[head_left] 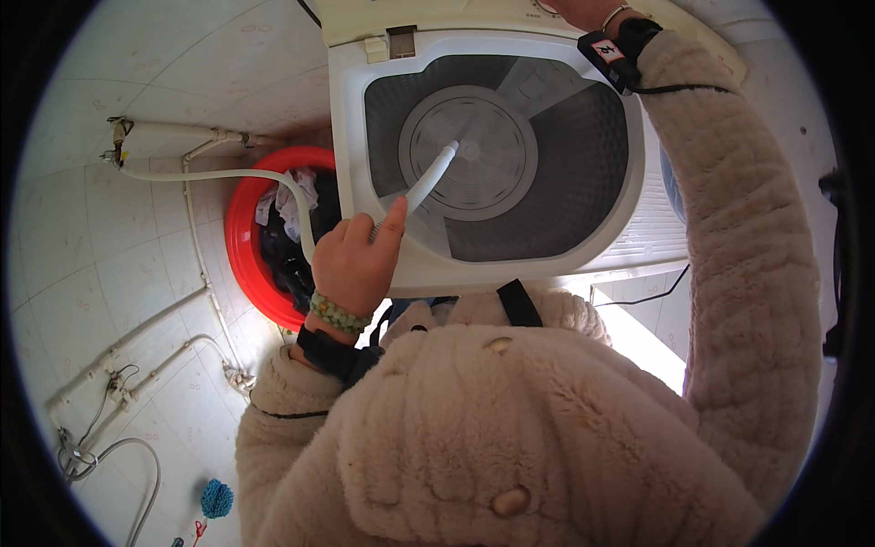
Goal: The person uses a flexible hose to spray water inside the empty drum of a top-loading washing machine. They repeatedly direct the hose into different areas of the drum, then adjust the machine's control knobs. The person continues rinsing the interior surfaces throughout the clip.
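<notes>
The left hand (355, 264) has its fingers (395, 221) curled round a pale hose (433, 178) over the washer tub (561, 173); the right hand (588, 13) (cropped, grip untellable) wears a pictogram-labelled wrist device (623, 76).

Left wall (55, 283): pale tiles, dark grout lines, some faint small motifs. Upper pipe (182, 131): white, wall-mounted, beside a metal tap (118, 137). Lower pipes (173, 312): white, running slantwise across the tiles. Flexible hose (157, 474): grey, curved, lower left. Scrubber (217, 499): blue, tufted, near the lower edge. Light patch (652, 360): intensely white, right of centre. Right wall (816, 128): pale, shaded.
</notes>
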A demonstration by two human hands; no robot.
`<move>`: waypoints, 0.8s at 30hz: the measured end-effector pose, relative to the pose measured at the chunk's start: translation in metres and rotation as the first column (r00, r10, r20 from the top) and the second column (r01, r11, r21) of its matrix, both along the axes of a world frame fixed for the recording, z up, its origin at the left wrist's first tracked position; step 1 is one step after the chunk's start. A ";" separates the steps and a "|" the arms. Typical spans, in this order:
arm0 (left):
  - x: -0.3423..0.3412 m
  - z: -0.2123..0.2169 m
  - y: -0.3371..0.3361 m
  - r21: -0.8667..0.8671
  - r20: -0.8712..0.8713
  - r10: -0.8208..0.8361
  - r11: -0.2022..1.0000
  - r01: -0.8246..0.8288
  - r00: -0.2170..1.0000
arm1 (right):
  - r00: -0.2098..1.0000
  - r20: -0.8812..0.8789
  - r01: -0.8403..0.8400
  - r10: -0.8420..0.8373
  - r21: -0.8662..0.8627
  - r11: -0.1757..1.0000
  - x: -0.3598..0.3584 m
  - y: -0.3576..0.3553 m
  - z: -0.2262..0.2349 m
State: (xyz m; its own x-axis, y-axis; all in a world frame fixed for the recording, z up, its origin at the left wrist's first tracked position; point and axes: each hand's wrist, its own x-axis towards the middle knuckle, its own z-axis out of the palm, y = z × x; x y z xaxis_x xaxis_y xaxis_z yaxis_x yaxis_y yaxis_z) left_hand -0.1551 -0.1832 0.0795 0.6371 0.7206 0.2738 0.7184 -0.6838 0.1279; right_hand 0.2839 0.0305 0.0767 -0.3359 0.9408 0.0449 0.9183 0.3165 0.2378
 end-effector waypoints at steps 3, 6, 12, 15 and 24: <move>-0.003 -0.002 0.001 0.017 -0.010 -0.022 1.000 0.022 1.000 | 1.000 -0.001 0.014 -0.014 0.001 1.000 -0.001 0.001 0.000; -0.006 -0.002 -0.001 0.003 -0.024 -0.016 1.000 0.016 1.000 | 0.993 0.077 -0.087 0.087 -0.014 0.996 -0.001 0.004 -0.001; -0.003 0.005 0.002 -0.059 0.044 0.177 0.983 -0.174 0.983 | 0.978 0.152 -0.139 0.141 -0.022 0.990 0.002 0.006 -0.004; 0.004 0.009 0.006 -0.160 0.170 0.208 0.970 -0.182 0.963 | 0.979 0.142 -0.147 0.148 -0.018 0.989 0.002 0.009 -0.006; -0.003 0.026 0.011 -0.275 -0.052 -0.197 0.945 0.176 0.979 | 1.000 0.018 0.003 -0.003 0.039 0.999 -0.001 0.009 -0.012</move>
State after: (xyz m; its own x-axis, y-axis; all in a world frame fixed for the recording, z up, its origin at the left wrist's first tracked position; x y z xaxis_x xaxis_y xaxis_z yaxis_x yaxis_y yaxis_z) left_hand -0.1582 -0.1718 0.1058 0.7785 0.6268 0.0313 0.5965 -0.7545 0.2736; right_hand 0.2824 0.0400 0.0651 -0.3342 0.9395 0.0755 0.9146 0.3039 0.2667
